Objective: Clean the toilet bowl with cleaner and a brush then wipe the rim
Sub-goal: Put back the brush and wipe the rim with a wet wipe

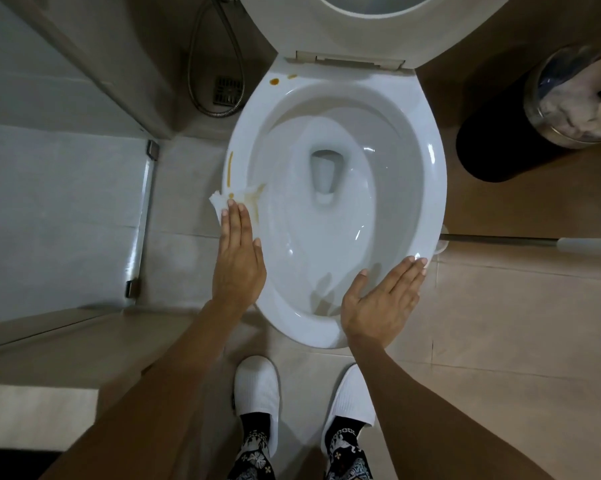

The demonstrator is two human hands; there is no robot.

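White ceramic toilet bowl, dead centre of the view, seat and lid flipped up at the back. Clear water down in the trap, glossy sides all round.

Left hand flat on the left side of the rim, fingers straight and together, pressing a small crumpled white tissue onto the porcelain. Tissue poking out past the fingertips, hanging a bit over the outer edge. Brownish-orange smear right beside those fingertips, running across the rim toward the inside of the bowl. Thin orange streak further up the same side, plus two orange drops near the hinge at the back left.

Right hand open too, fingers straight and slightly fanned, palm down on the front right of the rim, holding nothing. Just resting there, fingertips at the outer edge.

Round bin with a clear liner and crumpled paper inside, well off to the right on the brown floor. Long pale-handled tool lying on the floor behind the bowl's right side, head end hidden, so can't tell what it is. Metal spray hose looping down on the left by a square floor drain. Two white slippers and patterned black trouser legs at the bottom.
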